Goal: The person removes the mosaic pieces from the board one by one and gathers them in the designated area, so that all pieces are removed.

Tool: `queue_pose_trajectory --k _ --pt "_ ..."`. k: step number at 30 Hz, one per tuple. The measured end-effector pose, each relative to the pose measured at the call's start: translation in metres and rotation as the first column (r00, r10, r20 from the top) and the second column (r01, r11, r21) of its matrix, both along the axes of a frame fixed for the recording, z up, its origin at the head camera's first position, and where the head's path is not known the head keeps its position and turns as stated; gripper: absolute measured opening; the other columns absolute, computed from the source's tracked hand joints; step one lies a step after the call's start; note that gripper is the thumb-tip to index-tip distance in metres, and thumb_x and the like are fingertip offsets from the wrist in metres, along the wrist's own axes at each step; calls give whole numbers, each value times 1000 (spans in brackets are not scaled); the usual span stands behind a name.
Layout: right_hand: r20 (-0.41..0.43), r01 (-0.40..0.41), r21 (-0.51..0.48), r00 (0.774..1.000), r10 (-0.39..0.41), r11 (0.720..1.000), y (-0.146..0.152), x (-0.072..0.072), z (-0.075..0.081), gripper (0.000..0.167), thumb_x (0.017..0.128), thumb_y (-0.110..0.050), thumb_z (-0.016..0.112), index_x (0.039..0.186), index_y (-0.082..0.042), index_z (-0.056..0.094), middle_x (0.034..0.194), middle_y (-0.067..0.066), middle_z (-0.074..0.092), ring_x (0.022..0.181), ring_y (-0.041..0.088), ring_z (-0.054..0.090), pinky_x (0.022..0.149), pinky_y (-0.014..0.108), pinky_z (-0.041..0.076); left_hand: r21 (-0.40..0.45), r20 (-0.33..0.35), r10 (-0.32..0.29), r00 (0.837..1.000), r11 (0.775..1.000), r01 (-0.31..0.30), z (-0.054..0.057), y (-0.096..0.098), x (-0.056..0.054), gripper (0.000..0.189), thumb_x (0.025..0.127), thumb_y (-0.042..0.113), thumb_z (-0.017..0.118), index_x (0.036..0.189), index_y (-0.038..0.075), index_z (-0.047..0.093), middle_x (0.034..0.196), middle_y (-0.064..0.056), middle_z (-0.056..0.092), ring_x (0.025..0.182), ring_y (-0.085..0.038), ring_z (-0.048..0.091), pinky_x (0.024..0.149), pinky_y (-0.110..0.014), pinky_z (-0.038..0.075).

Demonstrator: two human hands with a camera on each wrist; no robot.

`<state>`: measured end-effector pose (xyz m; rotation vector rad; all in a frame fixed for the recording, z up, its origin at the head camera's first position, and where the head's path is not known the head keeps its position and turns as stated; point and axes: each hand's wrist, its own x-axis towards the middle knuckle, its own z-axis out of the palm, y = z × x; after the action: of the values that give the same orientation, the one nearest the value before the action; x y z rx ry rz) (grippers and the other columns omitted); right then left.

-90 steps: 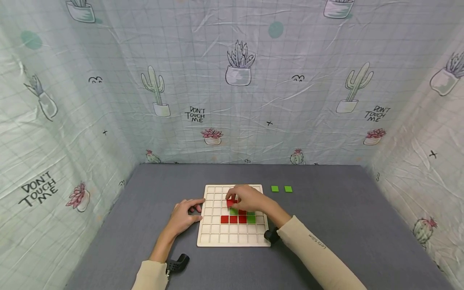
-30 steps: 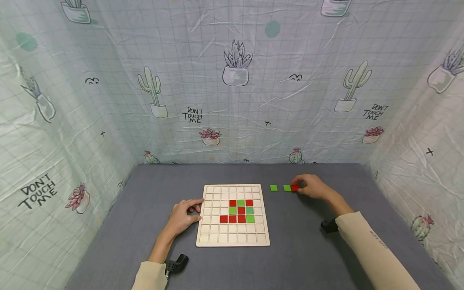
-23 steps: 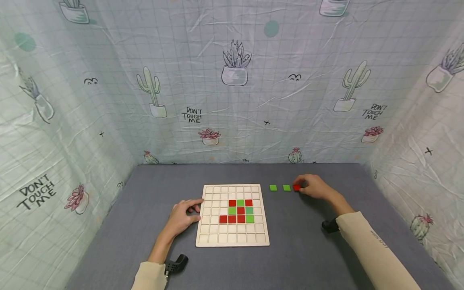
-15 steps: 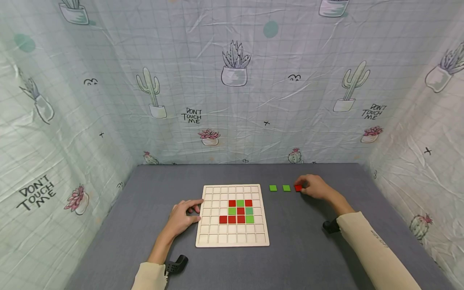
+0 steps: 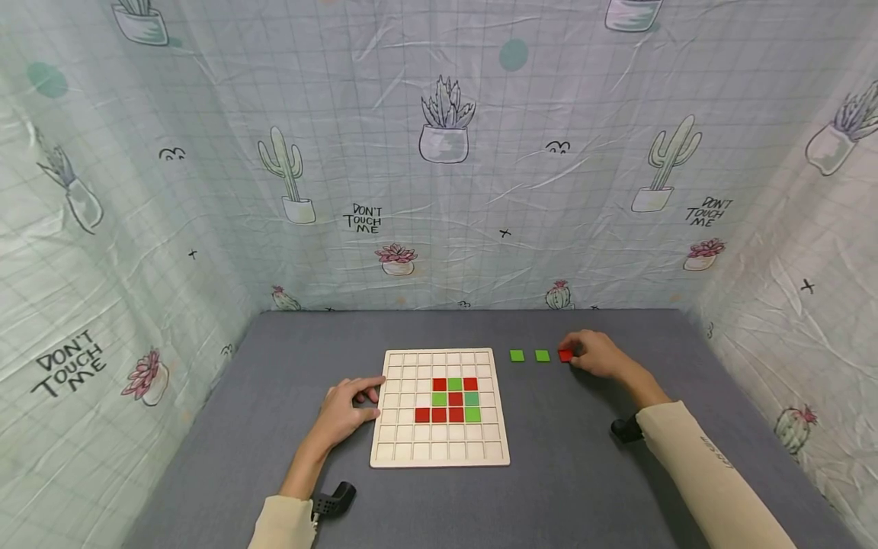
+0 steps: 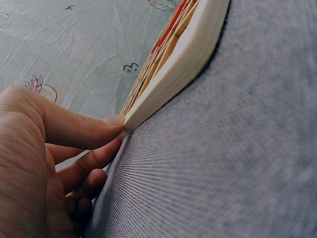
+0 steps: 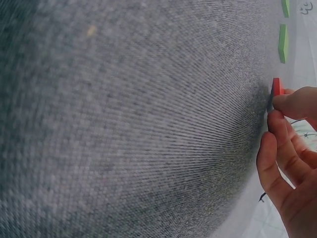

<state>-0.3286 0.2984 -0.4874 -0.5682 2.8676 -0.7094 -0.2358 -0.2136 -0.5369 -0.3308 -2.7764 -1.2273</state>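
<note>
A pale wooden grid board [image 5: 405,450] lies on the table, with several red and green square tiles in its cells, among them a red tile [image 5: 422,415] and a green tile [image 5: 472,414]. My left hand [image 5: 343,408] touches the board's left edge, thumb and index finger spread along it. In the left wrist view, the thumb [image 6: 94,129] rests at the board's corner. Off to the board's right, my right hand [image 5: 595,355] pinches a loose red tile [image 5: 565,356] at the table surface. Two green tiles lie left of it, one nearer [image 5: 543,355] and one farther [image 5: 517,355].
A grey cloth covers the table [image 5: 549,488]. Behind and at both sides hangs a patterned curtain [image 5: 480,252] with cactus drawings. Black wrist devices sit at the left wrist [image 5: 334,500] and right wrist [image 5: 626,429].
My right hand has left the board and moved right, to beyond the two green tiles. The pinched red tile has then shifted slightly right, away from the nearer green tile. My left hand stays put.
</note>
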Motion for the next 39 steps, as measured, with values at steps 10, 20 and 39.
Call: queue_pose_trajectory --k 10,20,39 --pt "1 12 -9 1000 -12 1000 -1 0 -3 32 90 1 67 121 0 73 117 21 70 95 29 63 76 42 52 -3 -1 0 1000 1000 0 0 0 0 54 79 7 80 132 16 72 89 11 66 86 -13 50 98 -45 28" --pt "-23 3 15 1000 -3 1000 -4 0 -3 31 88 0 68 119 0 73 114 20 71 104 37 64 82 49 52 -1 13 -7 1000 1000 7 -1 -2 -1 54 79 8 80 132 18 72 90 11 66 86 -12 49 97 -44 28" --pt "-55 -1 40 998 3 999 -2 -1 -6 27 89 -2 70 116 1 74 108 19 71 105 39 63 88 56 51 -2 11 -10 1000 1000 10 -2 -3 -1 55 78 7 80 132 17 72 89 12 66 86 -12 50 96 -43 29"
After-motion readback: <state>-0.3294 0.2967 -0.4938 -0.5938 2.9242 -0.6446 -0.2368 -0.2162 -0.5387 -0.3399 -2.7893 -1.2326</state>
